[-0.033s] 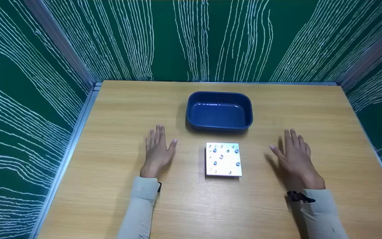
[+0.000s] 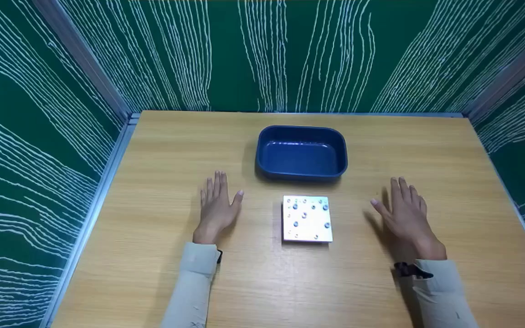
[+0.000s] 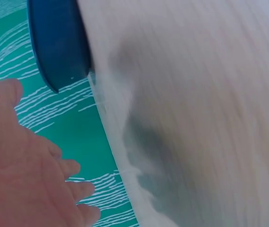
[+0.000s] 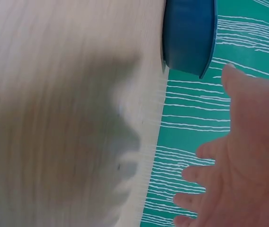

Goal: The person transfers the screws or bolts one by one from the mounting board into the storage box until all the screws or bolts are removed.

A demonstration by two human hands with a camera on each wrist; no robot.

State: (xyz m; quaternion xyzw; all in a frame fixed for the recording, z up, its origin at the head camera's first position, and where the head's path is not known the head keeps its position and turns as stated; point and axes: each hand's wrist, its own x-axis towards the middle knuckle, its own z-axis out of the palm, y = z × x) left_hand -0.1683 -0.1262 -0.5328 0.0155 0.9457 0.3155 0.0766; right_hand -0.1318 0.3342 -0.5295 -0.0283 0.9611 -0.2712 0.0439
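Note:
A square, pale metal plate [image 2: 306,228] with several small bolts or holes on its top sits mid-table, between the two hands. To its left is my left hand [image 2: 217,208], palm down with fingers straight and thumb spread, holding nothing. My right hand [image 2: 406,216] is on the other side, farther from the plate, its fingers likewise extended and nothing in its grasp. Behind the plate stands a dark blue rectangular tub [image 2: 302,159] with nothing inside. Both wrist views show an empty palm, with the tub's side beyond the left hand [image 3: 25,175] and the right hand [image 4: 248,156].
The wooden table [image 2: 176,136] carries the plate and tub. Green panels [image 2: 226,54] with wavy white lines rise at the back and both sides, joined by grey metal corner posts [image 2: 87,59]. Shadows of the hands fall on the wood.

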